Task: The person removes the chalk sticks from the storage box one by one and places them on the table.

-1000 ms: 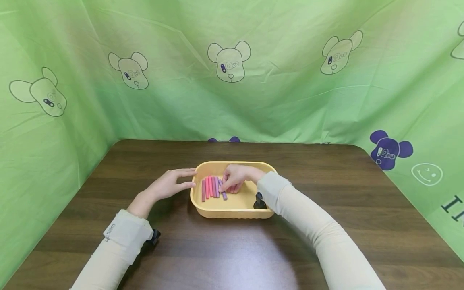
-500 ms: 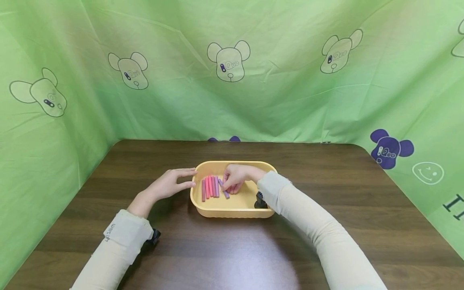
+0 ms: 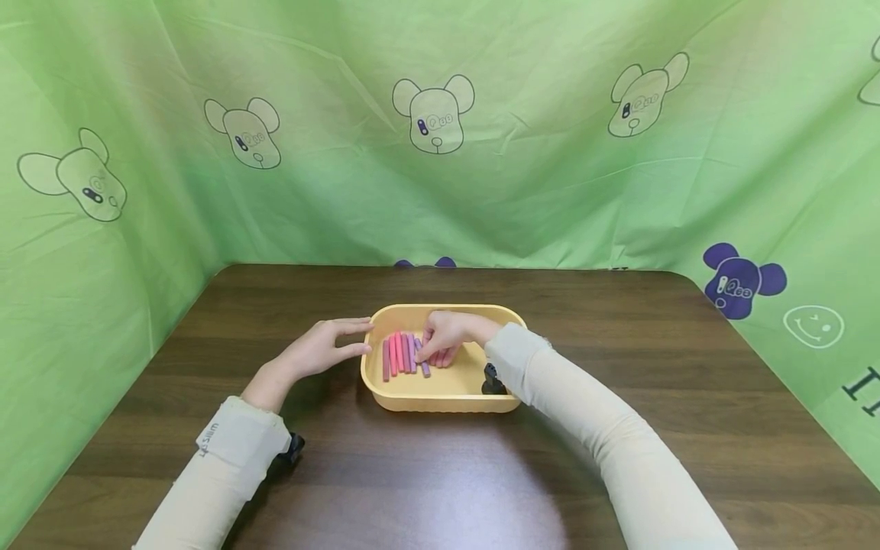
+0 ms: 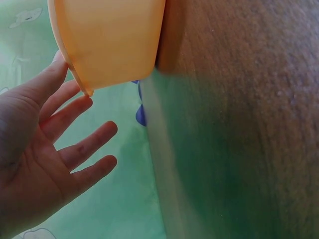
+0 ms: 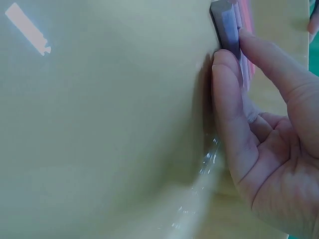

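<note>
A yellow tub point(image 3: 440, 405) holds a row of slim sticks point(image 3: 399, 355) in maroon, pinks and purples, laid side by side at its left end. At the right end of that row, my right hand point(image 3: 447, 336) pinches a purple stick point(image 3: 425, 370) between thumb and forefinger, low inside the tub. Close up in the right wrist view, the stick's point(image 5: 227, 25) flat-sided end sticks out past the fingertips. My left hand point(image 3: 316, 349) is at the tub's left rim, fingers fairly straight. In the left wrist view its thumb and forefinger touch the rim point(image 4: 75, 77).
The tub stands on a dark brown wooden table point(image 3: 385, 489). Behind it hangs a green curtain point(image 3: 522, 198) printed with bear heads. A small black wrist camera point(image 3: 492, 380) under the right sleeve hangs inside the tub's right part.
The pinched purple stick shifted slightly right and tilted away from the row, then came back left, closer to the other sticks. My left hand has stayed at the rim.
</note>
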`<state>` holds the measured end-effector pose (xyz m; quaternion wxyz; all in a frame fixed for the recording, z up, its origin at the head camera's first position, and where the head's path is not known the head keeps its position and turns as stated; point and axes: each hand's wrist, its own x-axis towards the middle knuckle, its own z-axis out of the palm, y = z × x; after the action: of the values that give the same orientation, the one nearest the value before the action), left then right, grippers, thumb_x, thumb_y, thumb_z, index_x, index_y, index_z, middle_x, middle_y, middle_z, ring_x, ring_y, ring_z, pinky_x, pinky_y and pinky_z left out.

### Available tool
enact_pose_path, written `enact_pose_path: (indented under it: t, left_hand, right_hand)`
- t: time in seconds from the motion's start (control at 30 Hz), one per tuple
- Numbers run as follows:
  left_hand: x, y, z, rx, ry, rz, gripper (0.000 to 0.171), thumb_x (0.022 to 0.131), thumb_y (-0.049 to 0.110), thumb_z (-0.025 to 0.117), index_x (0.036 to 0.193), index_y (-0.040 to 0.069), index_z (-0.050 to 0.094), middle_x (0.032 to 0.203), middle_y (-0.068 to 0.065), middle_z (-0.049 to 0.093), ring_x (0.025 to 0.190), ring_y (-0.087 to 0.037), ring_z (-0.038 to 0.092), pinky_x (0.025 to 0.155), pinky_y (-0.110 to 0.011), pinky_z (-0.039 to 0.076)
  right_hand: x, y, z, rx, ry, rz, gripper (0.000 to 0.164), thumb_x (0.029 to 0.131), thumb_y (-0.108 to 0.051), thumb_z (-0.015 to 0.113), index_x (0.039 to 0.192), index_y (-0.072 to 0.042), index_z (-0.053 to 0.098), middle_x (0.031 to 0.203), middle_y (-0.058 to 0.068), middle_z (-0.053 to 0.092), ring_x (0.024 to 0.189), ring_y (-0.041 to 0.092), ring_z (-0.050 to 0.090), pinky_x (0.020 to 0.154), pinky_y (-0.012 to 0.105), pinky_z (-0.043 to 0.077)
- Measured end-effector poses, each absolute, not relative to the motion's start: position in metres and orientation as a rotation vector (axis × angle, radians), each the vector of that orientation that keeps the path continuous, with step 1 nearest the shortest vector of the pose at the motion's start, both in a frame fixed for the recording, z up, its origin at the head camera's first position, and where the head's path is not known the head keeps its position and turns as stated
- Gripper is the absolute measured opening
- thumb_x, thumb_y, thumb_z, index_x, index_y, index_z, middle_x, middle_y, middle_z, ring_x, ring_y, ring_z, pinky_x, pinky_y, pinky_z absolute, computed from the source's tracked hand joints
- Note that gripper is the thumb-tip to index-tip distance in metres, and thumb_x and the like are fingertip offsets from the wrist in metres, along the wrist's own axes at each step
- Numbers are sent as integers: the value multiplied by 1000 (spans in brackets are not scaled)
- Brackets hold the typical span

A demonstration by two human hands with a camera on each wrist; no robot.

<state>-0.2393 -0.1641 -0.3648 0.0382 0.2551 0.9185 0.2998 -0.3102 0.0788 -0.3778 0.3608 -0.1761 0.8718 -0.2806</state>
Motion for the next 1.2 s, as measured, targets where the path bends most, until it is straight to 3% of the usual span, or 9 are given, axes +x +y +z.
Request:
enact_pose_path:
  t: [0.43, 0.77, 1.03, 1.2]
  left_hand:
    - [-240, -164, -365, 778, 2812, 918, 50, 89, 28, 63, 132, 5, 53, 139, -14, 50, 133, -32, 43, 110, -48, 35]
    - [-239, -164, -364, 763, 2822, 902, 49, 89, 28, 63, 132, 6, 53, 139, -13, 50, 133, -32, 43, 109, -49, 35]
    - [-238, -165, -364, 756, 2808, 918, 49, 89, 27, 63, 132, 6, 53, 139, -14, 50, 133, -33, 42, 109, -49, 35]
    - [-238, -164, -364, 769, 2809, 923, 49, 89, 27, 63, 132, 5, 53, 139, -14, 50, 133, -32, 42, 109, -49, 35]
  right_hand:
    - [-310, 78, -373, -465, 2219, -693, 10, 82, -9, 65, 73, -5, 61, 59, 0, 63, 54, 6, 60, 61, 22, 58]
    - [-313, 89, -363, -539, 2133, -814, 7, 86, -8, 61, 84, -5, 54, 67, 1, 65, 56, 7, 61, 58, 21, 56]
    - [-316, 100, -350, -628, 2106, -913, 11, 86, -10, 63, 93, -6, 57, 72, 2, 69, 62, 11, 66, 70, 33, 59]
    - [-316, 108, -342, -655, 2078, -971, 13, 87, -11, 63, 96, -6, 55, 71, 2, 69, 63, 12, 65, 70, 34, 59]
